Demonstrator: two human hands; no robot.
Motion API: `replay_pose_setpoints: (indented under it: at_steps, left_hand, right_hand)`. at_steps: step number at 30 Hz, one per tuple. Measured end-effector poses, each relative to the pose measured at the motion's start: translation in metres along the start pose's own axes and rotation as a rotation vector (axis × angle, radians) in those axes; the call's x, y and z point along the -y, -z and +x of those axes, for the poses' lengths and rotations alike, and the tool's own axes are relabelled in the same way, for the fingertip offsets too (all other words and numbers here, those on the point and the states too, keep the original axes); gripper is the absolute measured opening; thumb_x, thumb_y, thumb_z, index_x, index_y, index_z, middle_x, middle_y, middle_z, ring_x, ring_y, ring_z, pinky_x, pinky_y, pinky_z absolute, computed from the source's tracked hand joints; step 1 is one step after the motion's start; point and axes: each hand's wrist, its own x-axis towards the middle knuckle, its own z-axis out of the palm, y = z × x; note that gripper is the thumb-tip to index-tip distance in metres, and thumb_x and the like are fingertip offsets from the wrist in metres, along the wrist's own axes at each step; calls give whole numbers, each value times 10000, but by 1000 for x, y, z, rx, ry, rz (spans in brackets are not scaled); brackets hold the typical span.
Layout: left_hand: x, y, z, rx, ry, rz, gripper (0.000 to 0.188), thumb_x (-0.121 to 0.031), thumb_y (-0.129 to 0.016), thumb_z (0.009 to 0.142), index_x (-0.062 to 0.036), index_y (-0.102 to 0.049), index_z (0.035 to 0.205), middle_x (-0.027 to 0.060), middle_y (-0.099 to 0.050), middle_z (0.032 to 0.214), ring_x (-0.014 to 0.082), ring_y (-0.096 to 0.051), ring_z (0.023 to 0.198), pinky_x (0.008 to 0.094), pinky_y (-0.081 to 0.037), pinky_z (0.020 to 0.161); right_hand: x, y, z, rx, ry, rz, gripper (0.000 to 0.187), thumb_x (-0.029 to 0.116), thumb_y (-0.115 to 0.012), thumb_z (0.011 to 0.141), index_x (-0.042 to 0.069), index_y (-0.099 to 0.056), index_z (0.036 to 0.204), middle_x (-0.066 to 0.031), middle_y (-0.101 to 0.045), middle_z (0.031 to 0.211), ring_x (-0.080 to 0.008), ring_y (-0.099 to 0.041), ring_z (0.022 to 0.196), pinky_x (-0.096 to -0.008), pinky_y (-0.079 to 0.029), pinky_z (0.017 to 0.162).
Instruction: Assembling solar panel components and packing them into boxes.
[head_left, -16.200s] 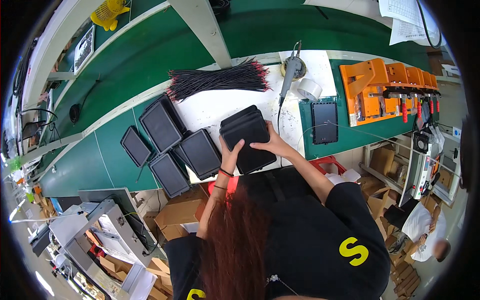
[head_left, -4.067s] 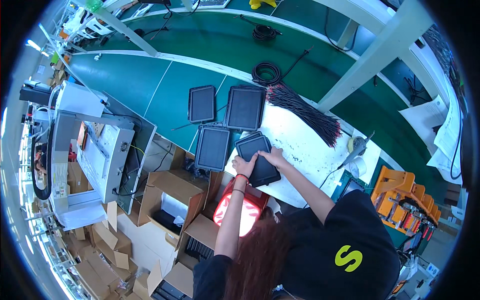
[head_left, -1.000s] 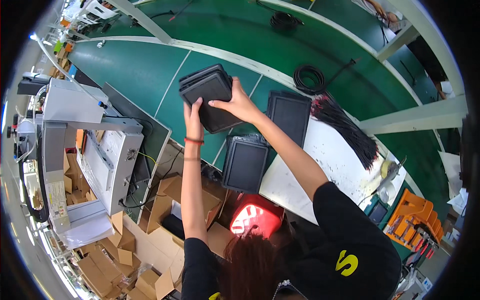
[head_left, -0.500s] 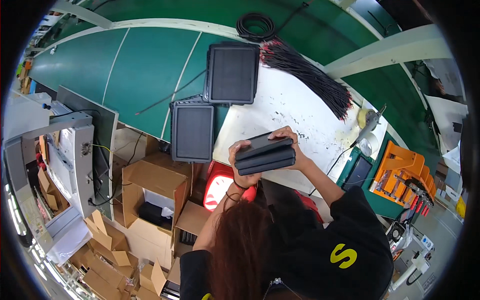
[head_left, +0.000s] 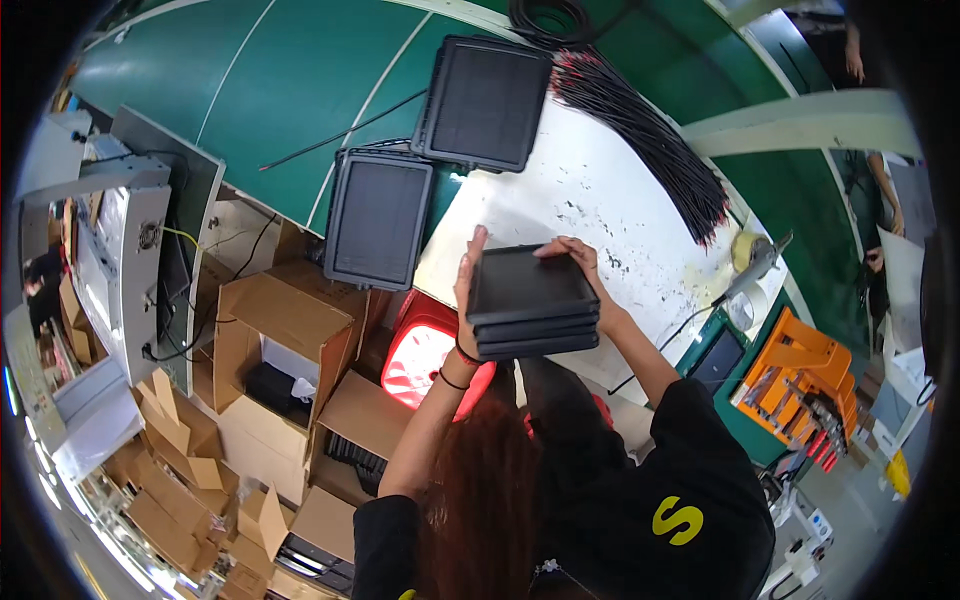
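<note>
Between my two hands is a stack of black rectangular panels (head_left: pixel 535 285) with raised rims, several layers thick. My left hand (head_left: pixel 467 290) presses along the stack's left side, thumb pointing up. The fingers of my right hand (head_left: pixel 580 260) lie over the far right corner, and its palm is against the right side. The stack is above the near edge of a white, scuffed work surface (head_left: pixel 570 205). Farther left on the bench are two more piles of similar black panels, one pile (head_left: pixel 485 105) behind the other pile (head_left: pixel 378 220).
A bundle of black cables (head_left: pixel 650 150) lies beyond the stack, and a tape roll (head_left: pixel 748 250) lies to the right. An orange rack (head_left: pixel 800 370) stands farther right. Open cardboard boxes (head_left: pixel 285 325) and a red stool (head_left: pixel 420 360) are at lower left. Another person's hand (head_left: pixel 875 260) shows at far right.
The stack has turned from tilted and uneven to squared up, its top facing up. My hands have shifted to its two sides. The whole view has swung slightly.
</note>
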Motion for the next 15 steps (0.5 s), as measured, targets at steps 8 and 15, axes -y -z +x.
replay_pose_setpoints:
  at_steps: [8,15]
  left_hand:
    - [2,-19,8,-188,-114,-175,1134,-371,-876,535,-17,-246,1409,234,-428,1310,377,-401,1261,464,-277,1074]
    - [-17,-23,0,-415,-39,-431,982,-373,-879,566,35,-380,1307,149,-508,1174,237,-519,1080,330,-404,939]
  right_hand:
    - [-19,-1,18,-87,130,42,324,83,-643,830,67,-423,1067,-192,-573,1066,-321,-567,1052,-488,-358,1041]
    - [43,-3,30,229,-188,-723,656,241,-839,593,38,-514,1126,-133,-580,1118,-270,-570,1016,-367,-432,917]
